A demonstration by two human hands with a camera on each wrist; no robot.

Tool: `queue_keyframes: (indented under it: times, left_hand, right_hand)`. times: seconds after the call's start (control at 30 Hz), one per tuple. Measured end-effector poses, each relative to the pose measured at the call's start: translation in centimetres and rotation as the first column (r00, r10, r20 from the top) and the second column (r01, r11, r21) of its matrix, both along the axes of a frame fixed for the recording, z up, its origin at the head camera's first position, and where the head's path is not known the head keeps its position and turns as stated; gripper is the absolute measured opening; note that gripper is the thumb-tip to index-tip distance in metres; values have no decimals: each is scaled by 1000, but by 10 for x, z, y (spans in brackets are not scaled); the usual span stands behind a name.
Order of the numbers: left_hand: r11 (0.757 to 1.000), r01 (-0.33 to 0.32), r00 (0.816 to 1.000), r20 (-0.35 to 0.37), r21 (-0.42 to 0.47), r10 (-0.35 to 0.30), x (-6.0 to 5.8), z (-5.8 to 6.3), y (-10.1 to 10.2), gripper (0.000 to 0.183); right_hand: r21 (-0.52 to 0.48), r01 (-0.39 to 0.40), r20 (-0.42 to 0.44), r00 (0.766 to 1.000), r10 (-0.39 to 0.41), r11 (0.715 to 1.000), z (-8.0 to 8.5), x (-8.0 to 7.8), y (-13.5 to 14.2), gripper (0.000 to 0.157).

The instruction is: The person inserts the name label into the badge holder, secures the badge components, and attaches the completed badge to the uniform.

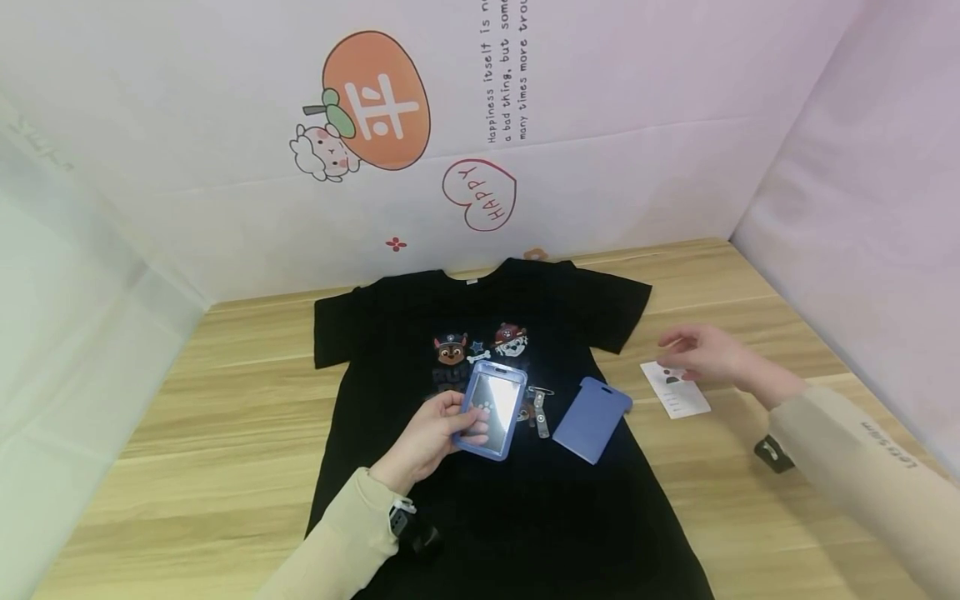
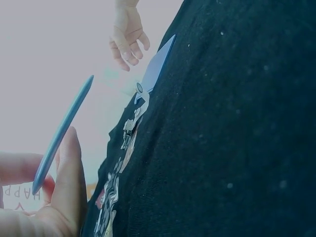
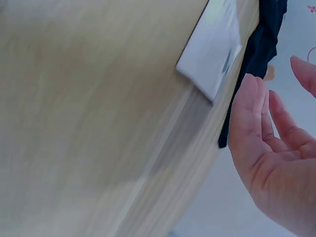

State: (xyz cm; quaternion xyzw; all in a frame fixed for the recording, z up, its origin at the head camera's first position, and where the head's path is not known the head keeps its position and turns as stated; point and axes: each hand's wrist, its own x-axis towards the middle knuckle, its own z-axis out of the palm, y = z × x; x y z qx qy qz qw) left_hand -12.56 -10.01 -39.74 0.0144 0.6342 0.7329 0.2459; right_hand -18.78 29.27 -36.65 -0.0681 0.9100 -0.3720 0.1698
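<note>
My left hand (image 1: 429, 435) pinches a blue badge holder frame (image 1: 498, 408) with a clear window, held over the black T-shirt (image 1: 510, 508). In the left wrist view the frame (image 2: 64, 133) shows edge-on between thumb and fingers. My right hand (image 1: 708, 357), its fingers loosely bent and nothing between them, is over a white printed card (image 1: 682, 400) on the table. The right wrist view shows the card (image 3: 212, 52) apart from the fingertips. Between the hands, a blue cover piece (image 1: 592, 419) of the holder lies on the shirt, beside a badge clip (image 1: 541, 414) with a pin.
The shirt lies spread on a wooden table (image 1: 180, 442), with cartoon dog prints (image 1: 452, 350) on its chest. A white printed cloth backdrop (image 1: 600, 133) stands behind the table, and pale cloth hangs at both sides.
</note>
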Motion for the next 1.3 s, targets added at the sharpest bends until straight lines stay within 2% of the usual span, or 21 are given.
queue_keyframes:
  times: [0.33, 0.83, 1.17, 1.3]
  left_hand:
    - [1000, -1, 1000, 6, 1, 1, 1, 1, 1, 21]
    - [1000, 9, 1000, 8, -5, -9, 4, 2, 1, 23]
    - [1000, 12, 1000, 1, 3, -12, 6, 0, 1, 21]
    - [1000, 11, 1000, 2, 6, -11, 7, 0, 2, 20]
  right_hand:
    - [-31, 41, 54, 998, -39, 999, -6, -3, 18, 56]
    - [22, 32, 68, 997, -34, 999, -12, -3, 22, 62]
    - [156, -81, -47, 995, 89, 984, -16, -5, 20, 64]
    - [195, -93, -59, 993, 106, 976, -17, -4, 17, 63]
